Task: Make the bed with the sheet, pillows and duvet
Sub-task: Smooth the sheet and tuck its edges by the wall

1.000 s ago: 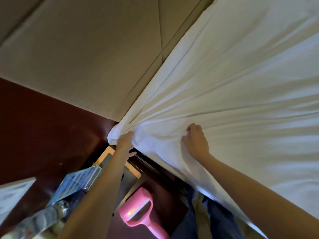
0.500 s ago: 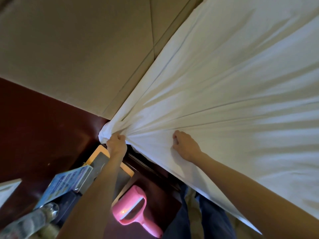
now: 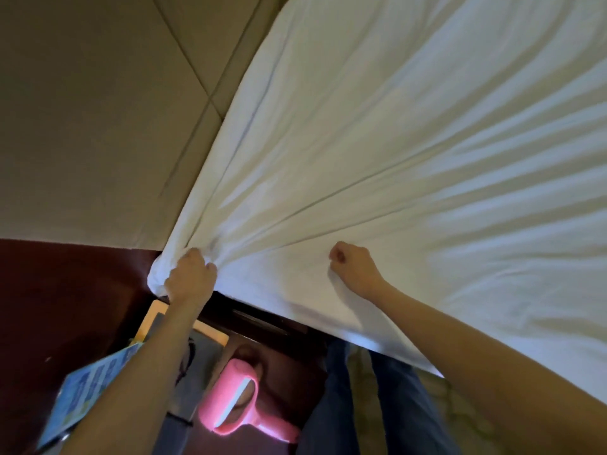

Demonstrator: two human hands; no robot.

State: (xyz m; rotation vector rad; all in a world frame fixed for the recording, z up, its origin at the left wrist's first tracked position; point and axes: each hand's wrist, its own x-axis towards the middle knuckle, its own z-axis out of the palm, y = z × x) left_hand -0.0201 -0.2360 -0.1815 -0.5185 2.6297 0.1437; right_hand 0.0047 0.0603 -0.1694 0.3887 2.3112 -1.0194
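Observation:
A white sheet [image 3: 410, 165] covers the bed and fills the right and upper part of the head view, with long creases fanning out from its near left corner. My left hand [image 3: 189, 277] grips that bunched corner at the head of the bed. My right hand [image 3: 354, 267] is curled into a fist and grips a fold of the sheet near the bed's side edge, a little to the right of the corner. No pillows or duvet are in view.
A beige padded headboard [image 3: 98, 110] stands behind the bed. A dark red bedside table [image 3: 65, 307] at lower left holds a pink lint roller [image 3: 236, 405], a blue booklet [image 3: 88, 399] and a tablet [image 3: 200, 353]. My legs stand beside the bed.
My left hand has closed round the sheet corner and pulled it out to the left. My right hand has curled from lying flat into a fist on the sheet. The creases have tightened.

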